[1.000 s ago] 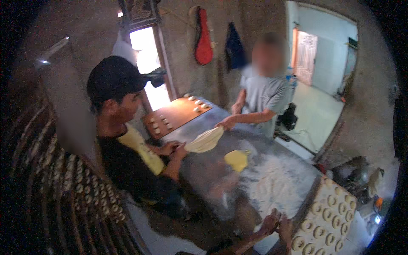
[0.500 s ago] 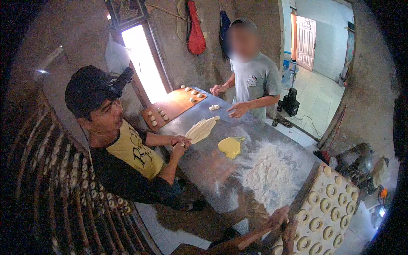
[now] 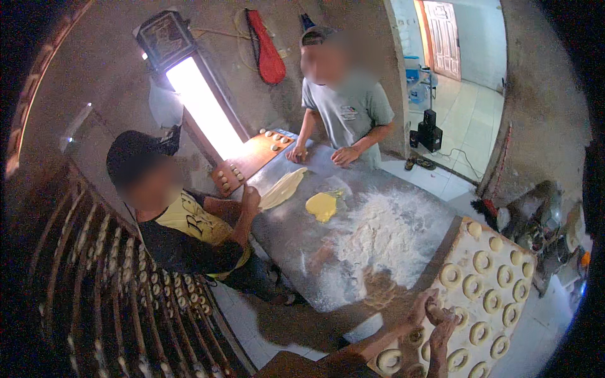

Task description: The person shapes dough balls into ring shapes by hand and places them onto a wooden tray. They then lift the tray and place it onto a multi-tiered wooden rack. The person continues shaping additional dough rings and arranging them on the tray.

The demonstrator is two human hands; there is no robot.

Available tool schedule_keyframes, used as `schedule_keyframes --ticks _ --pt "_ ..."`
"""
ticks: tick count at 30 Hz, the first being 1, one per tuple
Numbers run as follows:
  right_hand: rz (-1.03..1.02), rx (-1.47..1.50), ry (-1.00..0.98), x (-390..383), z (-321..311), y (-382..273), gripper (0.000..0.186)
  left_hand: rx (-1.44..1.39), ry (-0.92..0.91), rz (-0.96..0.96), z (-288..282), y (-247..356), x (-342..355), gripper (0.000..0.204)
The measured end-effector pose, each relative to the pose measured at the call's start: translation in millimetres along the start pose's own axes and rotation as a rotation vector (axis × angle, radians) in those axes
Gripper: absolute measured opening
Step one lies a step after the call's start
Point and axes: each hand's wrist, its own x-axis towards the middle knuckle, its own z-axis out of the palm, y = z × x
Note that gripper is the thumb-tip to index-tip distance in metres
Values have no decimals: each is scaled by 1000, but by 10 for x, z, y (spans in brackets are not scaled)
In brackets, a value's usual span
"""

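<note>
Low on the right, my left hand [image 3: 423, 307] and my right hand [image 3: 445, 331] meet just above a pale board [image 3: 459, 249]. The fingers of both are bent and closed in on each other around something small and shaded, which I cannot make out. Rows of dough rings [image 3: 444, 276] lie on the board, beside and beneath my hands. Next to the board, a broad patch of white flour [image 3: 378, 242] covers the near part of the dark worktable [image 3: 277, 234]. Further along lie a soft yellow mass [image 3: 322, 205] and a long flat piece of dough [image 3: 283, 189].
A person in a cap [image 3: 195, 220] stands left of the table, a hand by the flat dough. Another in a grey shirt [image 3: 350, 110] rests both hands on its far end. An orange board [image 3: 257, 160] holds dough balls. A rack [image 3: 113, 290] of dough pieces fills the left.
My hands have moved right, over the board of rings. The far person's hands have come down onto the table. The left person's hands have shifted at the flat dough's end. The whole view has shifted.
</note>
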Motion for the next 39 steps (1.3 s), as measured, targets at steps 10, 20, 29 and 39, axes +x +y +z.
schedule_keyframes --ticks 10,20,29,39 --pt "-187 -467 -304 549 -104 -1093 35 -121 94 -52 401 41 440 27" --pt "-208 -737 -319 1185 -430 -950 46 -573 -83 -8 499 -125 1229 34" --pt "-212 -92 -316 1697 -302 -1020 38 544 372 426 -333 -973 2128 41" --pt "-286 -1037 -79 1919 -701 -1015 65 1126 260 328 -4 247 2339 28"
